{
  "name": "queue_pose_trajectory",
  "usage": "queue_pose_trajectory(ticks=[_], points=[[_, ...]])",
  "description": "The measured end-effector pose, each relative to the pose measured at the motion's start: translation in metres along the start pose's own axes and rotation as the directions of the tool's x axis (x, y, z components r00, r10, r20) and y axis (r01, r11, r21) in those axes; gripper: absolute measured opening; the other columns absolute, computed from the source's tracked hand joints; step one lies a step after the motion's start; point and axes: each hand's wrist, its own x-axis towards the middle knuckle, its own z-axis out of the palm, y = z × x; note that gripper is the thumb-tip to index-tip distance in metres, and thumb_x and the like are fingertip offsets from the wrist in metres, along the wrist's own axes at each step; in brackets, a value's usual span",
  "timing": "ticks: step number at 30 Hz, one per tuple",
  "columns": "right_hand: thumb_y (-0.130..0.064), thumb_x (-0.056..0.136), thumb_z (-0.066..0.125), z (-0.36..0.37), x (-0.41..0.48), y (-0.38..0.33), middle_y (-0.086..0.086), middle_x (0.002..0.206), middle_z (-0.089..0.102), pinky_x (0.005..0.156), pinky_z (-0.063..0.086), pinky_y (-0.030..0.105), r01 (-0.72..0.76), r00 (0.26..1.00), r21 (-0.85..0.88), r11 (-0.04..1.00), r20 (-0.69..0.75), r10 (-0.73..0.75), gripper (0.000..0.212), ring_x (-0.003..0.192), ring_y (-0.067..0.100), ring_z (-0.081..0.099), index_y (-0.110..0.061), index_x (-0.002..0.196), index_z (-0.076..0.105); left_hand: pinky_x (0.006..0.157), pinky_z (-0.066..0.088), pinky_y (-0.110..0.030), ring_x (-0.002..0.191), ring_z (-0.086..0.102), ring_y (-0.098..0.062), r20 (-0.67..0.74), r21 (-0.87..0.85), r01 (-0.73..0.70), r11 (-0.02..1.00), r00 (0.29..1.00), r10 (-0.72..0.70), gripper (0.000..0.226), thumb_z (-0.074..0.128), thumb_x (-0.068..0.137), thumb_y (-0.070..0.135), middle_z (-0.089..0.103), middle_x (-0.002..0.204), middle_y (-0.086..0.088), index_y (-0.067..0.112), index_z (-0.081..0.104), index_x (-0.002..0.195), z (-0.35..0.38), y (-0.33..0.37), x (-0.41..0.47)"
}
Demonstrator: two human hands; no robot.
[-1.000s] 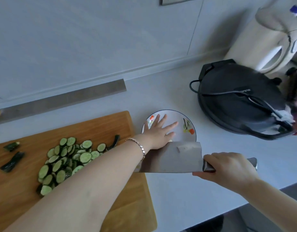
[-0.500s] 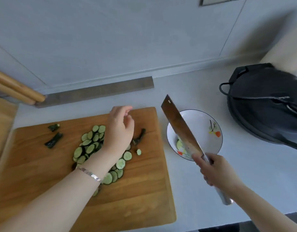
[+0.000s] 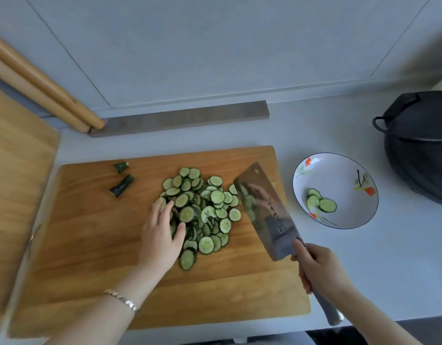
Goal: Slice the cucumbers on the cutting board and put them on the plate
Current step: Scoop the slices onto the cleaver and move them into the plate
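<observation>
Cucumber slices (image 3: pixel 205 210) piled on board (image 3: pixel 90 245), three on plate (image 3: pixel 344 170); two stubs (image 3: pixel 121 186); left hand (image 3: pixel 160 237) flat on pile; right hand (image 3: pixel 319 267) grips cleaver (image 3: pixel 262 207).

Two bare forearms are seen, one on each side of the cutting board (image 3: pixel 90 245). A slim bracelet (image 3: pixel 122 301) is worn on the wrist of the left hand (image 3: pixel 160 235), above the board's near edge. It is made up of small flat links: those toward the board's right side are silver-toned and glinting, those toward its left side paler and warmer-toned. The right hand (image 3: pixel 317 267) and its forearm are shown bare at the board's near right corner.
</observation>
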Motion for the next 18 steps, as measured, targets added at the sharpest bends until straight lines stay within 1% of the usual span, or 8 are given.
queue_pose_trajectory(ticks=[3,6,8,12,16,18], points=[[-0.029,0.097,0.047,0.013,-0.003,0.001,0.006,0.044,0.05,0.037,0.041,0.022,-0.037,0.998,0.003,0.999,-0.048,0.037,0.042,0.032,0.015,0.045,0.002,0.071,0.061,0.114,0.014,-0.041,0.141,0.006,-0.02,0.012,-0.024,-0.02,1.0,1.0,0.02,0.058,0.049,0.093,0.03,0.009,0.154,-0.003,0.018,0.026,0.144,0.005,-0.005,0.001],[-0.03,0.097,0.045,0.024,-0.002,0.001,0.004,0.043,0.049,0.039,0.041,0.026,-0.081,0.99,0.082,0.993,-0.109,0.09,0.043,0.033,0.018,0.046,0.002,0.073,0.06,0.114,0.012,-0.042,0.141,0.004,-0.022,0.017,-0.022,-0.035,0.999,0.999,0.036,0.058,0.048,0.093,0.032,0.008,0.154,-0.005,0.019,0.024,0.144,0.01,-0.007,0.002],[-0.03,0.098,0.043,0.03,-0.002,-0.002,0.003,0.042,0.049,0.041,0.041,0.028,-0.096,0.987,0.122,0.988,-0.119,0.111,0.042,0.034,0.019,0.046,0.001,0.073,0.059,0.114,0.008,-0.043,0.141,0.004,-0.022,0.017,-0.019,-0.04,0.999,0.999,0.04,0.058,0.045,0.094,0.033,0.008,0.154,-0.005,0.019,0.023,0.145,0.012,-0.008,0.003],[-0.031,0.098,0.042,0.037,0.003,-0.006,0.006,0.045,0.048,0.041,0.042,0.028,-0.116,0.987,0.171,0.979,-0.093,0.133,0.044,0.034,0.018,0.045,0.003,0.075,0.058,0.112,0.001,-0.047,0.142,0.0,-0.019,0.041,-0.017,-0.03,0.999,0.999,0.031,0.058,0.038,0.094,0.041,0.002,0.155,0.0,0.028,0.015,0.146,0.015,-0.008,0.006],[-0.029,0.1,0.039,0.041,0.007,-0.009,0.009,0.044,0.047,0.038,0.038,0.025,-0.156,0.986,0.221,0.963,-0.019,0.164,0.044,0.034,0.021,0.042,0.002,0.075,0.055,0.112,0.0,-0.05,0.141,-0.008,-0.018,0.048,-0.049,0.012,0.999,0.999,-0.009,0.062,0.03,0.089,0.054,-0.003,0.155,0.001,0.035,0.01,0.145,0.016,-0.009,0.006],[-0.031,0.1,0.039,0.043,0.009,-0.008,0.009,0.044,0.045,0.04,0.037,0.026,-0.194,0.981,0.277,0.941,0.033,0.193,0.045,0.036,0.021,0.04,0.002,0.074,0.053,0.113,0.001,-0.05,0.141,-0.009,-0.02,0.048,-0.045,0.009,0.999,0.999,-0.007,0.065,0.027,0.086,0.062,-0.004,0.155,-0.001,0.038,0.011,0.144,0.017,-0.01,0.005]])
